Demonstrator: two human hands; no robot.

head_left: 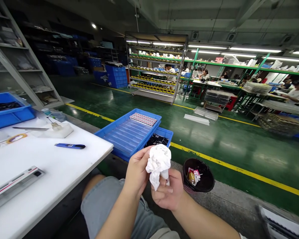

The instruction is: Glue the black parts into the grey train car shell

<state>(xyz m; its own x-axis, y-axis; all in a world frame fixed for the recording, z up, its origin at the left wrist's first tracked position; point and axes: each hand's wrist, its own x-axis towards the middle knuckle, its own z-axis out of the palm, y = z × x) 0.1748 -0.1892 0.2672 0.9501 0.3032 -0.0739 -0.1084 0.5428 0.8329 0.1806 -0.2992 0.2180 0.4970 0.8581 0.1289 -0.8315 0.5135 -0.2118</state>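
A crumpled white cloth [159, 158], perhaps a wipe, is bunched up between my two hands above my lap. My left hand [137, 169] pinches its left side, thumb on top. From below and the right, my right hand [168, 191] grips the lower part with bent fingers. Folds of the cloth hide some of my fingertips. On the white table [72, 166] to the left lie a blue utility knife [70, 146] and a long flat panel with a red stripe [17, 184].
Blue trays [129, 132] stand beyond my hands, one holding striped strips. A black waste bin [198, 175] with some litter sits on the floor at right. Further left are a tape roll [16, 138] and a blue crate [10, 111]. People work at benches far behind.
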